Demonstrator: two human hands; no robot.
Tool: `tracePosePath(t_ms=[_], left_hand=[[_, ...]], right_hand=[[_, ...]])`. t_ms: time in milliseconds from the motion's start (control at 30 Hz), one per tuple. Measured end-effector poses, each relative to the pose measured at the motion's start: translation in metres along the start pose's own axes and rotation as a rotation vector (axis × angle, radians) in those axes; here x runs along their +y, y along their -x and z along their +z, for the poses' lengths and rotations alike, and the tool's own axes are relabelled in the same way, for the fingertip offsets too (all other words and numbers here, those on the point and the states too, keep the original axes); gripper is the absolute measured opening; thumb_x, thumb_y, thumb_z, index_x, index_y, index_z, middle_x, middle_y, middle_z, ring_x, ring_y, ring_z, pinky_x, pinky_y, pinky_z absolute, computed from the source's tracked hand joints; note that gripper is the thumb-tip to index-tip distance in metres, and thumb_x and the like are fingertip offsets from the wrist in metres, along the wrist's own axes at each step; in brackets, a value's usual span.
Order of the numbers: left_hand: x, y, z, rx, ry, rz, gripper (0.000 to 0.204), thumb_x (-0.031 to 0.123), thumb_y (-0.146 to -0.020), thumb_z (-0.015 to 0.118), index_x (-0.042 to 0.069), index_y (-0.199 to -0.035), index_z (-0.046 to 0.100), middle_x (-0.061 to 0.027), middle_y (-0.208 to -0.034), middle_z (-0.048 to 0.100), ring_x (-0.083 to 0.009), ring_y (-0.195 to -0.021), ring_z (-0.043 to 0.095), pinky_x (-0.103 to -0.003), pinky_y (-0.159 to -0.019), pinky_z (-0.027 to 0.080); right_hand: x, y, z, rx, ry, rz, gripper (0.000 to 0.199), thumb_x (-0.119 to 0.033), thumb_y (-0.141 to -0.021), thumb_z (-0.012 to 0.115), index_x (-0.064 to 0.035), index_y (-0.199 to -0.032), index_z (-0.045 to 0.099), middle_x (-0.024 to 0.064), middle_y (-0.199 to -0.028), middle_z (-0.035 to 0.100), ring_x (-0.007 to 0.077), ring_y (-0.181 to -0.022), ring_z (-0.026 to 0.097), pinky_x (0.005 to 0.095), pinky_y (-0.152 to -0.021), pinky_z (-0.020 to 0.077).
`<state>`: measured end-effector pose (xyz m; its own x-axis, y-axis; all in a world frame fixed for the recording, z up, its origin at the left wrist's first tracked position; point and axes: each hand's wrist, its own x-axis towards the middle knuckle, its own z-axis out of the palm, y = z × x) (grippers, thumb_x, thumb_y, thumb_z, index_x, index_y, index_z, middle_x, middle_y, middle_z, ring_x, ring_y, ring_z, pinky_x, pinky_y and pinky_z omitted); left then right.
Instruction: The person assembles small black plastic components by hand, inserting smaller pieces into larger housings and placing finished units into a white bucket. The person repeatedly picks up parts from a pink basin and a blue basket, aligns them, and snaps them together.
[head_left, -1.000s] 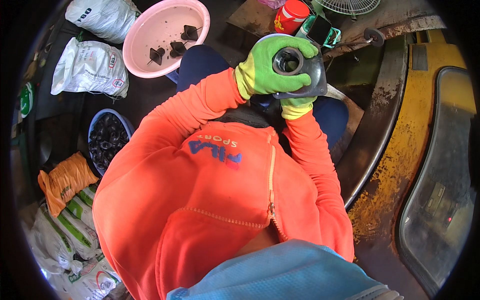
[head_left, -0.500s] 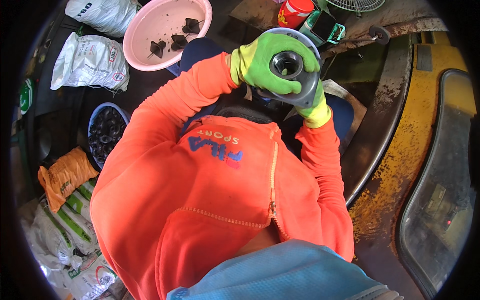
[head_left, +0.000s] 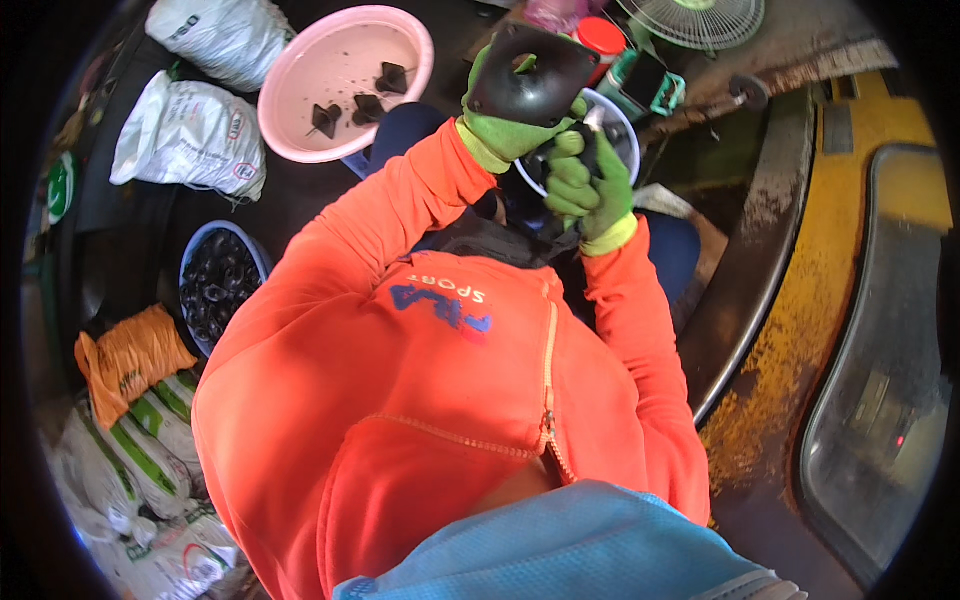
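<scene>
My left hand [head_left: 508,135], in a green and yellow glove, holds up a black square-flanged part [head_left: 548,98] with a round hole. Green glove shows through the hole. Just to the right, my right hand [head_left: 588,192], gloved the same way, is closed in a fist with the thumb up. A dark object with a pale tip shows at the top of that fist; its kind I cannot make out. Both hands are over a pale basin [head_left: 636,150], whose dark contents are partly hidden by them.
A pink tub [head_left: 285,75] with 3 black pieces stands at the upper left. A blue basin [head_left: 186,262] of black parts is at the left, near white sacks [head_left: 190,135] and an orange sack [head_left: 135,355]. A fan [head_left: 700,20] stands at the far right; a rusty yellow machine [head_left: 765,385] flanks my right.
The black part has turned so its square flange faces up, and moved up and left with my left hand. My right hand has come away from it and closed in a fist.
</scene>
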<state>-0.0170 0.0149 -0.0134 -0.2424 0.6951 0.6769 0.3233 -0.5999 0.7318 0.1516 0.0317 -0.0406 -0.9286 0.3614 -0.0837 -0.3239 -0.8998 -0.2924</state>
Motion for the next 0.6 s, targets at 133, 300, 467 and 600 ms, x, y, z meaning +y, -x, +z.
tracePosePath(t_ms=[133, 300, 467, 600], left_hand=[[-0.018, -0.005, -0.031, 0.137, -0.650, 0.223, 0.028, 0.009, -0.074, 0.069, 0.010, -0.102, 0.069, -0.0052, -0.095, 0.067, -0.0216, -0.086, 0.065, -0.035, -0.076, 0.053], [-0.019, 0.003, -0.073, 0.161, -0.644, 0.184, 0.035, 0.013, -0.069, 0.076, 0.010, -0.103, 0.065, -0.0042, -0.096, 0.066, -0.0196, -0.087, 0.063, -0.034, -0.071, 0.052], [-0.038, 0.026, -0.161, 0.421, 1.299, -0.376, 0.037, 0.034, -0.096, 0.048, 0.013, -0.126, 0.053, -0.0056, -0.115, 0.061, -0.0222, -0.108, 0.059, -0.041, -0.088, 0.052], [-0.055, 0.123, -0.267, 1.050, 0.593, -0.706, 0.035, 0.040, -0.099, 0.043, 0.014, -0.111, 0.062, -0.0089, -0.091, 0.064, -0.0208, -0.075, 0.062, -0.031, -0.062, 0.050]], right_hand=[[-0.013, -0.003, 0.002, 0.125, 0.090, -0.233, 0.037, -0.046, -0.098, 0.044, -0.0097, -0.098, 0.053, -0.0050, -0.063, 0.033, 0.0056, -0.043, 0.025, 0.0213, -0.040, 0.0193], [-0.017, -0.001, -0.005, 0.312, 0.242, -0.287, 0.033, -0.041, -0.101, 0.040, -0.0091, -0.100, 0.050, -0.0046, -0.064, 0.032, 0.0063, -0.044, 0.024, 0.0239, -0.042, 0.0225], [-0.027, -0.003, -0.021, 0.259, 0.271, -0.229, 0.035, -0.043, -0.100, 0.041, -0.0090, -0.102, 0.052, -0.0062, -0.066, 0.029, 0.0061, -0.044, 0.021, 0.0242, -0.042, 0.0200], [-0.034, 0.000, -0.030, 0.237, 0.311, -0.153, 0.036, -0.044, -0.099, 0.045, -0.0090, -0.100, 0.054, -0.0044, -0.067, 0.032, 0.0059, -0.047, 0.026, 0.0211, -0.043, 0.0228]])
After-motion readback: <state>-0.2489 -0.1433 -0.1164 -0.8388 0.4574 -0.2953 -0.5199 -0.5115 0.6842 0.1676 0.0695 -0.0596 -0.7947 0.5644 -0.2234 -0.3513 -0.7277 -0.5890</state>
